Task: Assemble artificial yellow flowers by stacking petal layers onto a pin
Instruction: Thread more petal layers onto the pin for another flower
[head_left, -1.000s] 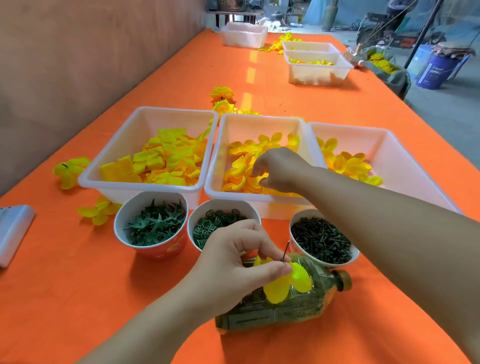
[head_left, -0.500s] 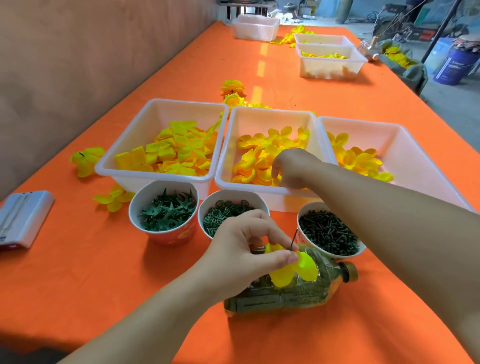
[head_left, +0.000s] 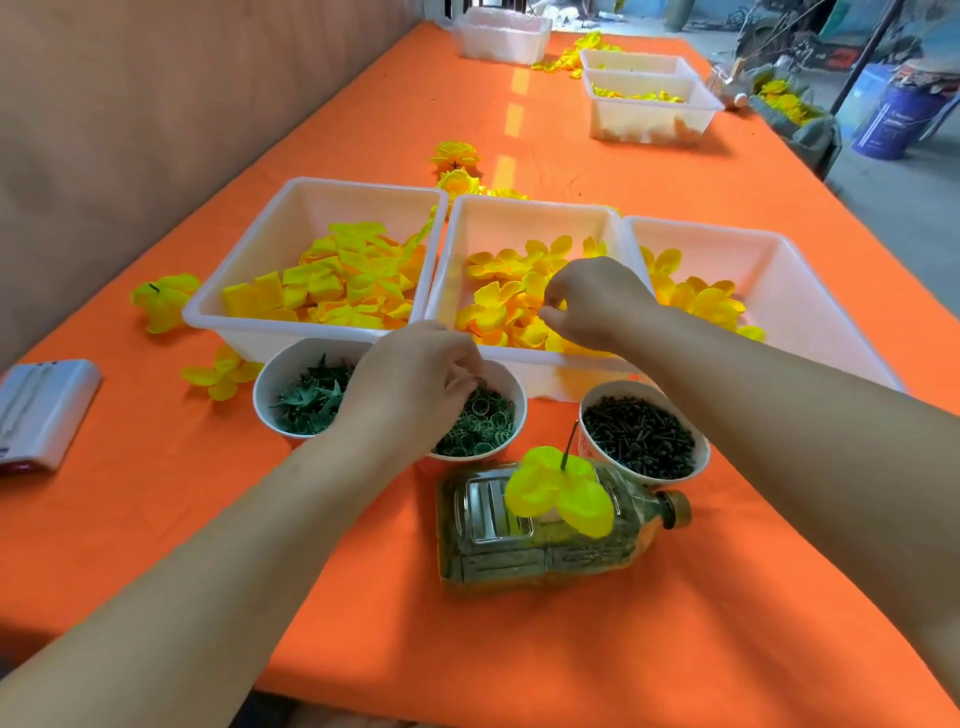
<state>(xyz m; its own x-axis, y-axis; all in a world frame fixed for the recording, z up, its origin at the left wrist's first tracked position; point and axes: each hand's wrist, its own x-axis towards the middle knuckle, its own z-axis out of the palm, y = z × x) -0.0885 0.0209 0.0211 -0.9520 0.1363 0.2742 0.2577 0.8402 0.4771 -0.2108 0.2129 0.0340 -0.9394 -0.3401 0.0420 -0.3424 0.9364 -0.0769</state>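
A thin dark pin (head_left: 570, 444) stands up from a plastic bottle (head_left: 540, 540) lying on its side, and one yellow-green petal layer (head_left: 558, 491) sits on the pin. My left hand (head_left: 415, 384) reaches into the middle cup of green rings (head_left: 483, 426), fingertips bunched and pinching among the rings. My right hand (head_left: 597, 301) is inside the middle white tray (head_left: 530, 208), fingers curled and pinching a yellow petal layer (head_left: 545, 306) from the pile. Neither hand touches the pin.
A left tray (head_left: 311, 192) holds folded yellow petals and a right tray (head_left: 779, 249) holds rounder ones. A cup of green leaf pieces (head_left: 306, 400) and a cup of dark pins (head_left: 641, 436) flank the ring cup. Loose flowers, a white device (head_left: 41, 410) and far trays lie on the orange table.
My left hand let go of the petal layer on the pin and moved up-left into the ring cup. My right hand stayed in the middle tray, shifting slightly over the petals.
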